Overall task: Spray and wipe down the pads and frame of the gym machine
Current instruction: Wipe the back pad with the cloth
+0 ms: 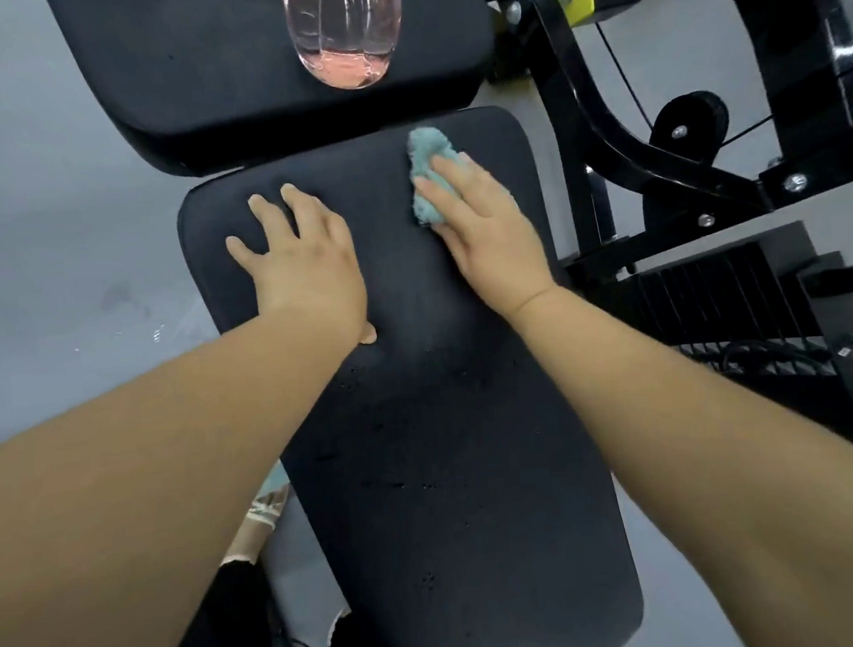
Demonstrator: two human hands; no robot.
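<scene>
- The right hand (483, 230) is pressing a cloth (426, 168) onto the near pad (425, 452), close to its far right corner. The fingers (452, 174) are lying straight and together on top of the cloth, not curling around it.
- The left hand (305, 261) is resting flat on the same pad, to the left of the cloth and apart from it. Its fingers (270, 213) are spreading wide and are holding nothing.
- Both forearms are reaching forward over the pad, nearly straight.
- The cloth is teal and fluffy, bunched up, and is sticking out beyond the fingertips.
- The near pad is black and matte. Small dark droplets (392, 483) are sitting on its middle part.
- The far pad (186, 76) is also black, just behind the near one.
- A clear bottle (345, 36) with a little pink liquid is lying on the far pad.
- The black frame (602, 117) is standing to the right, with a pulley (688, 127) on it.
- The grey floor (47, 253) is showing on the left.
</scene>
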